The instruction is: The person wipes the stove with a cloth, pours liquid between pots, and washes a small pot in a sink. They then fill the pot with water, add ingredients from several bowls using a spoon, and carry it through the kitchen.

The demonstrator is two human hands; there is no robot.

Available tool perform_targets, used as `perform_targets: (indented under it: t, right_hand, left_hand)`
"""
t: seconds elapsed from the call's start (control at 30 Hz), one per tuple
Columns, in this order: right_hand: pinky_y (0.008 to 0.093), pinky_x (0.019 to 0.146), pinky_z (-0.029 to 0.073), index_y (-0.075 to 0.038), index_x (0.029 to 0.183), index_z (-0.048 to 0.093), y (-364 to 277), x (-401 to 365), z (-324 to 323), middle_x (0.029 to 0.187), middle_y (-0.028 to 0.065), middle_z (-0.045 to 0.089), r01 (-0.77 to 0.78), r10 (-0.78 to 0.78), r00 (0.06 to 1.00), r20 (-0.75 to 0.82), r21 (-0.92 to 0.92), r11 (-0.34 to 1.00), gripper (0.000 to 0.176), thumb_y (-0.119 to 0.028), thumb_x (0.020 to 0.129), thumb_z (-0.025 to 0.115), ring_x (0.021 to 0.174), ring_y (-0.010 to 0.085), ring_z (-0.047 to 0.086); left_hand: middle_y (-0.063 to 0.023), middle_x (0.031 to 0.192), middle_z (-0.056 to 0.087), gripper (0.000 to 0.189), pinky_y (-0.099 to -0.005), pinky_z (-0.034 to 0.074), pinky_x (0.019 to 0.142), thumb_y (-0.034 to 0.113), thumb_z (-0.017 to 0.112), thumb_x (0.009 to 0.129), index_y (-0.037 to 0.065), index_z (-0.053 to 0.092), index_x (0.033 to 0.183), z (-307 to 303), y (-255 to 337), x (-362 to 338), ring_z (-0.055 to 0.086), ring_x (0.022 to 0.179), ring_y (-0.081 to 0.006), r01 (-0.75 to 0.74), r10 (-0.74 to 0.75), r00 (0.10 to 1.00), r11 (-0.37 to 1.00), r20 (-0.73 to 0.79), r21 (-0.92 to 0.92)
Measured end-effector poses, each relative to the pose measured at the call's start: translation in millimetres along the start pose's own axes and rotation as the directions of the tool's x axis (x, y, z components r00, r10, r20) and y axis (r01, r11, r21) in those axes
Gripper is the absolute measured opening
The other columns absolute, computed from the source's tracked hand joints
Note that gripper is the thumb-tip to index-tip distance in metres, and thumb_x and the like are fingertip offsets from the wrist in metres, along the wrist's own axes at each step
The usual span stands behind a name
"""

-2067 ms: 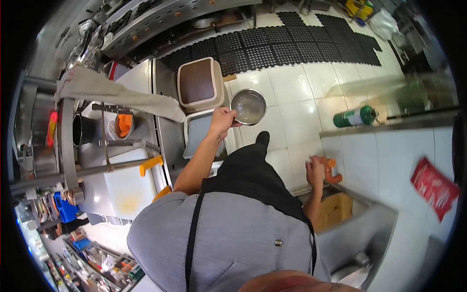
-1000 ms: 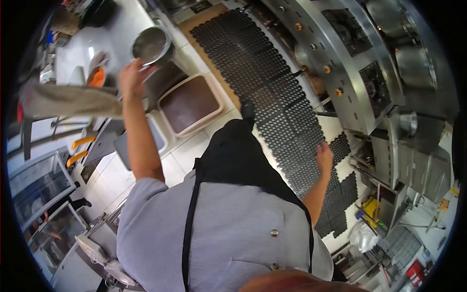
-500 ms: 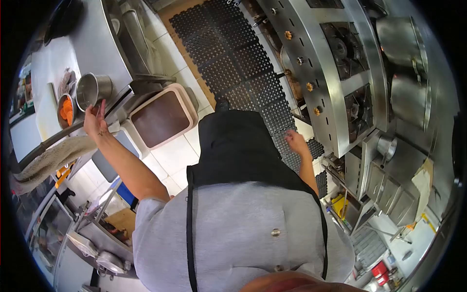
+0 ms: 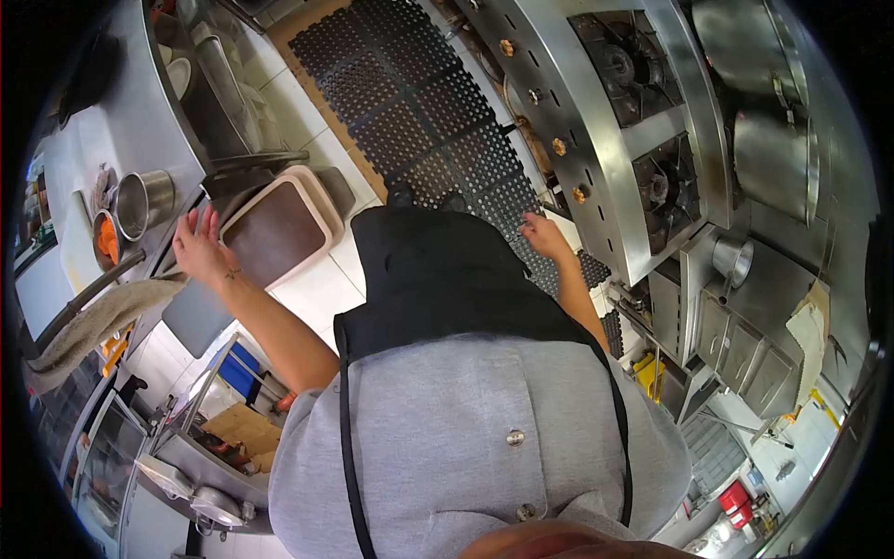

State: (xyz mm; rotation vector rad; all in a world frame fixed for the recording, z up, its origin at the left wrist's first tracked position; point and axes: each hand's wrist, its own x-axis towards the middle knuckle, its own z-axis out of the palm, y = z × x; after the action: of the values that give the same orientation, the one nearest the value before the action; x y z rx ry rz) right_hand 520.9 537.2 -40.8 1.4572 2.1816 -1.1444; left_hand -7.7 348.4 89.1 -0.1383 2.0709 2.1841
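Note:
My left hand (image 4: 197,250) is in the air just off the edge of the steel counter, fingers spread, holding nothing. On the counter beside it stands a deep metal pot (image 4: 160,193), apart from my fingertips. A metal bowl (image 4: 97,222) next to the pot holds orange pieces (image 4: 108,240) that look like cut carrot. My right hand (image 4: 546,236) hangs at my other side over the floor mat, its fingers loosely bent and apart with nothing visible in them.
A pale bin (image 4: 328,207) with a brown inside stands on the floor by the counter. A towel (image 4: 98,315) hangs over a rail (image 4: 79,296). To the right is a gas stove (image 4: 610,163) with large pots (image 4: 775,158) behind it. A perforated black mat (image 4: 410,102) covers the walkway.
My left hand has come away from the metal pot and moved right, its fingers spreading. The pot stays on the counter. My right hand has risen slightly as the view shifted.

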Motion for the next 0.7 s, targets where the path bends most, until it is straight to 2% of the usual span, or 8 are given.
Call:
perform_targets:
  t: [0.07, 0.1, 0.33, 0.4, 0.43, 0.57, 0.63, 0.7]
  right_hand:
    - [0.0416, 0.085, 0.044, -0.003, 0.114, 0.054, 11, -8, 8, 0.104, 0.0225, 0.06, 0.015, -0.017, 0.997, 0.08, 0.017, 1.0, 0.038, -0.025, 0.083, 0.056, 0.099, 0.0394, 0.056]
    - [0.0411, 0.086, 0.044, -0.003, 0.113, 0.055, 13, -14, 6, 0.105, 0.0224, 0.059, -0.044, 0.041, 0.992, 0.122, 0.028, 0.999, 0.037, -0.024, 0.083, 0.056, 0.101, 0.0384, 0.055]
    - [0.0418, 0.086, 0.044, 0.0, 0.109, 0.056, 54, -9, -6, 0.105, 0.0229, 0.059, -0.11, 0.121, 0.98, 0.157, -0.076, 0.991, 0.033, -0.022, 0.084, 0.055, 0.102, 0.0376, 0.055]
    - [0.0426, 0.086, 0.044, 0.001, 0.108, 0.056, 53, 10, -13, 0.105, 0.0231, 0.059, 0.013, 0.023, 0.982, 0.188, -0.187, 0.982, 0.034, -0.021, 0.083, 0.055, 0.101, 0.0379, 0.055]
    - [0.043, 0.086, 0.044, 0.001, 0.108, 0.056, 42, 20, -19, 0.104, 0.0227, 0.059, 0.056, -0.026, 0.986, 0.165, -0.181, 0.982, 0.034, -0.021, 0.083, 0.055, 0.1, 0.0381, 0.055]
    - [0.0435, 0.086, 0.043, 0.0, 0.109, 0.055, -12, 79, -33, 0.104, 0.0223, 0.06, 0.095, -0.068, 0.976, 0.208, -0.125, 0.988, 0.033, -0.021, 0.083, 0.054, 0.099, 0.0388, 0.055]
    - [0.0441, 0.086, 0.043, 0.0, 0.109, 0.054, -38, 116, -37, 0.104, 0.0221, 0.059, 0.224, -0.2, 0.953, 0.227, -0.084, 0.971, 0.033, -0.021, 0.084, 0.053, 0.099, 0.0393, 0.054]
    - [0.0442, 0.085, 0.043, 0.001, 0.109, 0.053, -60, 152, -40, 0.105, 0.0225, 0.059, 0.243, -0.203, 0.939, 0.278, -0.118, 0.963, 0.033, -0.02, 0.084, 0.054, 0.099, 0.0393, 0.054]
  left_hand:
    - [-0.0195, 0.097, 0.056, 0.024, -0.0356, 0.056, 0.069, 0.012, 0.055, 0.086, -0.007, 0.047, 0.1, 13, -7, -15, 0.063, 0.081, -0.035, 0.011, -0.011, 1.0, 1.0, 0.007, -0.012]
    - [-0.019, 0.096, 0.057, 0.023, -0.0357, 0.056, 0.069, 0.011, 0.055, 0.087, -0.007, 0.047, 0.099, 18, -10, -22, 0.063, 0.081, -0.0347, 0.022, -0.021, 0.999, 1.0, 0.047, -0.022]
    - [-0.0159, 0.09, 0.06, 0.018, -0.0329, 0.055, 0.067, 0.012, 0.056, 0.087, -0.002, 0.05, 0.096, 36, -35, -64, 0.064, 0.078, -0.0297, 0.071, -0.069, 0.992, 0.997, 0.109, -0.009]
    - [-0.0145, 0.089, 0.061, 0.017, -0.0303, 0.054, 0.065, 0.014, 0.056, 0.087, -0.001, 0.051, 0.095, 35, -52, -69, 0.065, 0.077, -0.027, 0.123, -0.131, 0.98, 0.99, 0.147, 0.065]
    - [-0.0132, 0.087, 0.06, 0.015, -0.029, 0.053, 0.062, 0.012, 0.057, 0.087, -0.001, 0.053, 0.093, 40, -57, -75, 0.064, 0.07, -0.0224, 0.163, -0.171, 0.974, 0.985, 0.149, 0.062]
    - [-0.0102, 0.085, 0.059, 0.011, -0.0276, 0.052, 0.062, 0.011, 0.054, 0.087, 0.001, 0.055, 0.091, 56, -104, -69, 0.062, 0.07, -0.0197, 0.314, -0.329, 0.922, 0.944, 0.203, 0.102]
    - [-0.0097, 0.085, 0.059, 0.011, -0.0268, 0.051, 0.06, 0.012, 0.053, 0.088, 0.002, 0.055, 0.092, 77, -129, -65, 0.062, 0.068, -0.0189, 0.403, -0.431, 0.875, 0.901, 0.219, 0.163]
    - [-0.0096, 0.085, 0.059, 0.012, -0.0259, 0.05, 0.059, 0.013, 0.053, 0.088, 0.002, 0.055, 0.093, 100, -158, -58, 0.062, 0.067, -0.0183, 0.483, -0.526, 0.813, 0.849, 0.251, 0.214]
